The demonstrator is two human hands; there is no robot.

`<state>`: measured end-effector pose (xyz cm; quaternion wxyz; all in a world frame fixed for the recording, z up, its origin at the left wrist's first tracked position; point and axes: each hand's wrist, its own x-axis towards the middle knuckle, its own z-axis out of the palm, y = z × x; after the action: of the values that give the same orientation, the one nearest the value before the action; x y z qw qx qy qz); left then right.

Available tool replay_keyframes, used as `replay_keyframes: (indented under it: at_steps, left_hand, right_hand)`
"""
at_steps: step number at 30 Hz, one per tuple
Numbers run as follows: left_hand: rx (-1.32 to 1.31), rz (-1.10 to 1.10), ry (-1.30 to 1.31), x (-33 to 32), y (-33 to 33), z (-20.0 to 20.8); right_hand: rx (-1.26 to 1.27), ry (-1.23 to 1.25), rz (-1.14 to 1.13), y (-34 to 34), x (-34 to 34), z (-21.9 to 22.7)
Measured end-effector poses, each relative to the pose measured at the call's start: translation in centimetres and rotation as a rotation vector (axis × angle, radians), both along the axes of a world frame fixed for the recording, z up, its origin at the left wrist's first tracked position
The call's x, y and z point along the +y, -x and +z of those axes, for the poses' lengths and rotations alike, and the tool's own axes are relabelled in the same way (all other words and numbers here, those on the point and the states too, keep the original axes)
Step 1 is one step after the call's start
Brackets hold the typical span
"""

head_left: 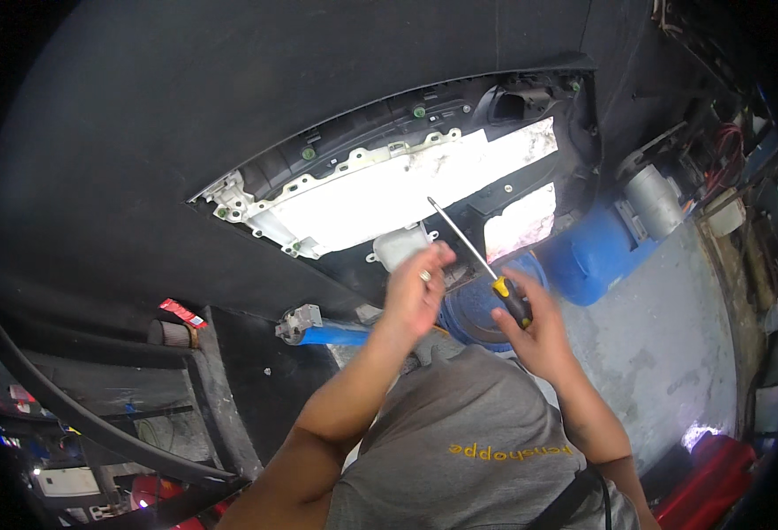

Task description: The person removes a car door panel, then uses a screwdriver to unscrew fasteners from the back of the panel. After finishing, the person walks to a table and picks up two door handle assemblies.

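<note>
Closest in is the person's grey shirt [468, 442], with both bare arms reaching up from it. The right hand [535, 331] is curled tight round the yellow and black handle of a long thin steel screwdriver [464, 240]. The shaft slants up and to the left, and its tip sits at the lower edge of the white plastic frame [362, 190] set in the big black car panel [142, 115] overhead.

The left hand [415, 291], with 1 ring on a finger, is half closed. Its fingertips press against a small white plastic box [398, 247] just under the frame. I cannot tell if it grips the box or only steadies it.

To do this well, I think the right hand should keep the screwdriver straight in line with the spot it works on and push gently, so the tip does not slip. The left hand should hold the box steady, with its fingers away from the tip.

Farther off, a blue metal tank [592, 256] lies on the grey concrete floor [672, 353].
</note>
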<state>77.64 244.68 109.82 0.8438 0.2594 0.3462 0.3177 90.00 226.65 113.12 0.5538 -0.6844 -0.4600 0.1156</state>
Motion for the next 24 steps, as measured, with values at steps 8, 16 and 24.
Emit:
replay_keyframes:
  at_steps: [8,16,24]
  left_hand:
    - [-0.128,0.009,-0.219,2.6,0.9,3.7]
    - [-0.187,-0.188,-0.298,3.1,1.8,4.5]
    - [-0.198,-0.18,-0.327,2.9,1.5,4.7]
  right_hand:
    - [-0.077,0.021,0.12,-0.6,-3.3,1.7]
    - [-0.083,0.044,0.142,-0.7,-4.1,3.1]
    - [-0.055,0.031,0.123,-0.7,-4.5,3.2]
